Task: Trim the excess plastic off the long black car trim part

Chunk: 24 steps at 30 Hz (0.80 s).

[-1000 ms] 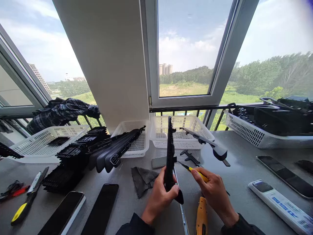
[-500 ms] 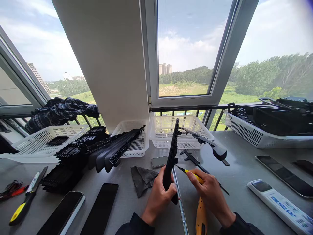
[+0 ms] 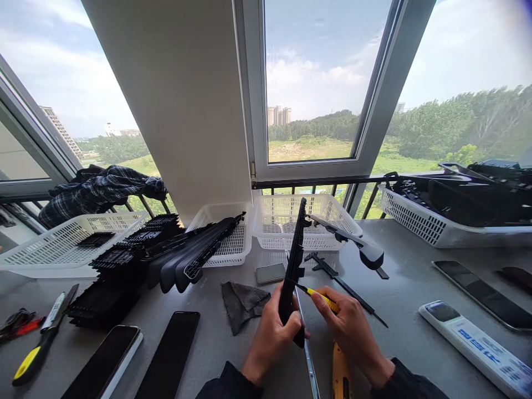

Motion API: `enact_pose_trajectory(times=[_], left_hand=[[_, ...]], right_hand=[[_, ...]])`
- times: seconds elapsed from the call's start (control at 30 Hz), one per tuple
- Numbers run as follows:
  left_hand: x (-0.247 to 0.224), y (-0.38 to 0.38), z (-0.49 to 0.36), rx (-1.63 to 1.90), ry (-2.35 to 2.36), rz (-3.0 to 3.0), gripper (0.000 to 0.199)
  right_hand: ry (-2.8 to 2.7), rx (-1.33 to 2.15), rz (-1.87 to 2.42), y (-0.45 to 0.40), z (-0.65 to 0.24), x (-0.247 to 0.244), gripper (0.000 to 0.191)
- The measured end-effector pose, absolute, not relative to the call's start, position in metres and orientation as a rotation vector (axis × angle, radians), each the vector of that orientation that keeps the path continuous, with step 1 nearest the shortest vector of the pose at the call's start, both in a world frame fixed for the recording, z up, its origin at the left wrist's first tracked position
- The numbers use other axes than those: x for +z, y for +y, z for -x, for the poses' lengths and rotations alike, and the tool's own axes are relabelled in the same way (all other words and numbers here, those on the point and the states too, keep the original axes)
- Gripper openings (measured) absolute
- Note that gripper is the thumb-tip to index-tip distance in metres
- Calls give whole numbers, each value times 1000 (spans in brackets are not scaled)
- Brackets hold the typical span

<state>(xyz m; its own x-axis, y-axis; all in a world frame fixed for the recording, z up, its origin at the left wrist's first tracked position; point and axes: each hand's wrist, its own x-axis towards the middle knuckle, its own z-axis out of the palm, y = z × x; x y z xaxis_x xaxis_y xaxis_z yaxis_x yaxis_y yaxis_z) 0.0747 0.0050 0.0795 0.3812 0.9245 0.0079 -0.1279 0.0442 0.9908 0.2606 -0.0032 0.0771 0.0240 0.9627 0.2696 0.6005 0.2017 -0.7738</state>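
Observation:
My left hand point(image 3: 272, 335) is wrapped round the lower end of a long black plastic trim part point(image 3: 296, 255), tilted nearly upright with clips along its edge. In my right hand point(image 3: 353, 327) is a yellow-handled knife point(image 3: 322, 298) with a thin dark blade. Its tip reaches the right edge of the part, just above my left hand; whether it cuts in I cannot tell. Beneath my hands a metal strip point(image 3: 310, 366) runs along the table, and an orange tool point(image 3: 341, 374) lies under my right wrist. A grey cloth point(image 3: 243, 305) is beside my left hand.
Black calipers point(image 3: 332, 274) and another trim part point(image 3: 369, 252) lie to the right, near a white basket point(image 3: 307, 244). Stacked black parts point(image 3: 110, 277) and long trims point(image 3: 178, 266) stand left. Phones point(image 3: 170, 354) and a box cutter point(image 3: 37, 354) lie in front.
The knife has moved slightly left and its tip now meets the black part's edge. My left hand keeps its hold. The view has shifted a little.

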Motion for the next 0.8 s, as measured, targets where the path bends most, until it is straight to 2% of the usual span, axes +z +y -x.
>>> enact_pose_trajectory(times=[0.4,0.8], left_hand=[[70,4,-76,1040,746,-1206,52],[69,18,-74,1169,723,-905,56]], right_hand=[[-1773,609,1404,-6,-259,83,54],[-1603,557,1484,-4,-273,86,52]])
